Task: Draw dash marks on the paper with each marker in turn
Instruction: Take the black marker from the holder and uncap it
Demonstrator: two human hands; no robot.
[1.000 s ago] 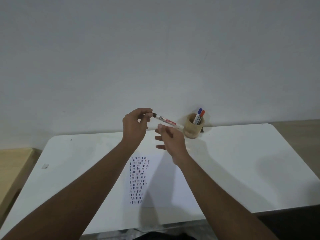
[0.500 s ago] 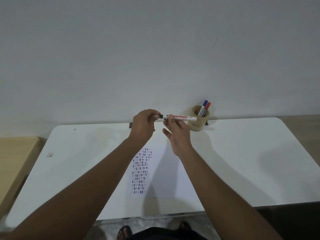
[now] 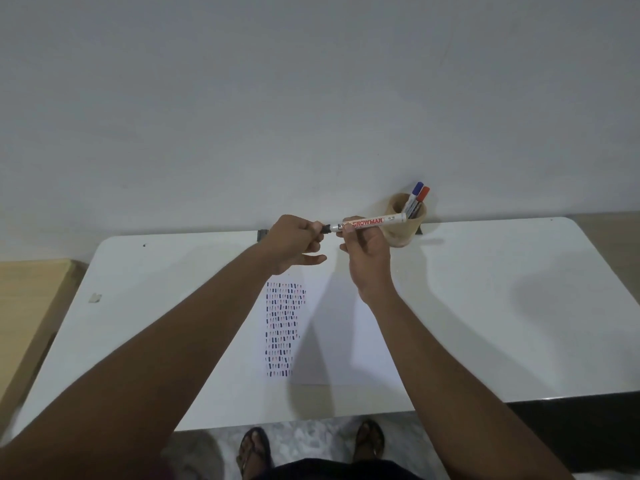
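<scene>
A white marker [image 3: 370, 222] with a black cap end is held level above the far side of the white table [image 3: 485, 306]. My right hand [image 3: 365, 252] grips its barrel from below. My left hand [image 3: 294, 244] pinches the black cap at the marker's left end. Below the hands lies a white sheet of paper [image 3: 346, 341] with several rows of blue, red and dark dash marks [image 3: 282, 329] down its left part. A wooden cup [image 3: 405, 223] at the back holds a blue-capped marker [image 3: 415, 194] and a red-capped marker [image 3: 421, 197].
The table stands against a plain wall. A wooden surface [image 3: 24, 306] adjoins the table on the left. A small scrap [image 3: 95, 298] lies near the table's left edge. My sandalled feet [image 3: 256, 448] show on the floor below the near edge.
The marker has swung from tilted to level. My right hand has closed around its barrel from below. My left hand keeps its pinch on the black cap end.
</scene>
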